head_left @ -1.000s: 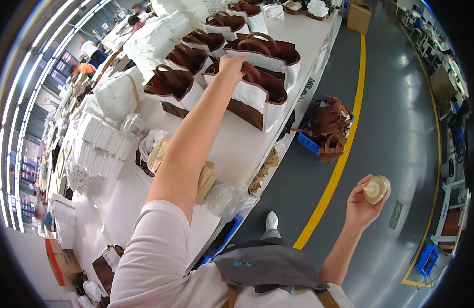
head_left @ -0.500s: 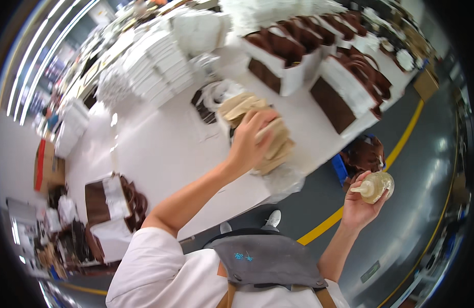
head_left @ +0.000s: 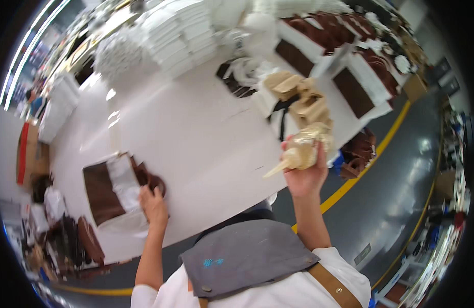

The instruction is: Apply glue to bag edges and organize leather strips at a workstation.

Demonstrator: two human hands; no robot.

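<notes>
My left hand (head_left: 154, 205) has closed on the right part of a brown-and-white bag (head_left: 101, 190) lying at the table's near left, by its curved brown handles. My right hand (head_left: 303, 172) grips a translucent squeeze bottle (head_left: 303, 146) of pale liquid, its narrow nozzle pointing down-left. Just behind the bottle is crumpled tan paper or fabric (head_left: 306, 100), with a black strap and white pieces beside it.
The white table (head_left: 185, 143) carries white stacks (head_left: 175, 41), more brown-and-white bags (head_left: 352, 87), and a cardboard box (head_left: 34, 154) at the far left. On the right are a blue crate of brown pieces (head_left: 357, 154) and a floor aisle with yellow lines.
The view has swung left over the table. My left hand went from the bags, via the tan pile, to the near-left bag. My right hand brought the bottle leftward, nearer the table.
</notes>
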